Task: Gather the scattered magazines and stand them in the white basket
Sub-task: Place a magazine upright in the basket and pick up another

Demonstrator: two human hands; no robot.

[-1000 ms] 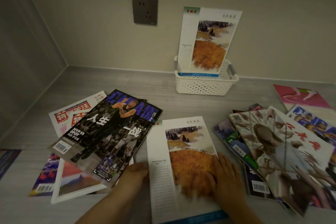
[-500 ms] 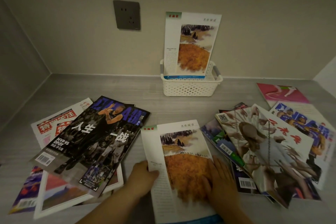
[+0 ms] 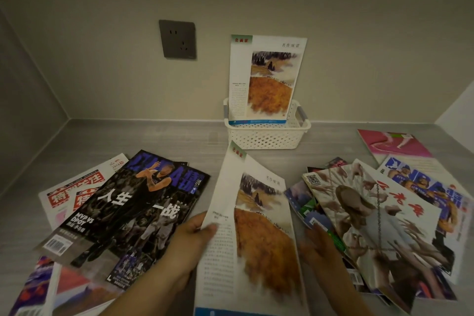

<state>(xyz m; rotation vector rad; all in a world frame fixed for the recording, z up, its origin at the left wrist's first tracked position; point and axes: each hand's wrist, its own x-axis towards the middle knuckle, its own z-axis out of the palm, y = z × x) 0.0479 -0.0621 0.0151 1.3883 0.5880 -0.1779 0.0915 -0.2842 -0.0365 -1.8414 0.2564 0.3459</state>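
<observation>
Left hand [image 3: 189,241], thumb atop magazine [image 3: 261,233] edge

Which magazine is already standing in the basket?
The landscape-painting magazine, upright in the white basket. Its twin is in the left hand; other magazines lie flat.

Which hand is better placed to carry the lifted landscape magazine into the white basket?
Left, probably: the left hand pinches the landscape magazine by its raised edge; the right hand lies blurred beside it, its hold unclear.
</observation>
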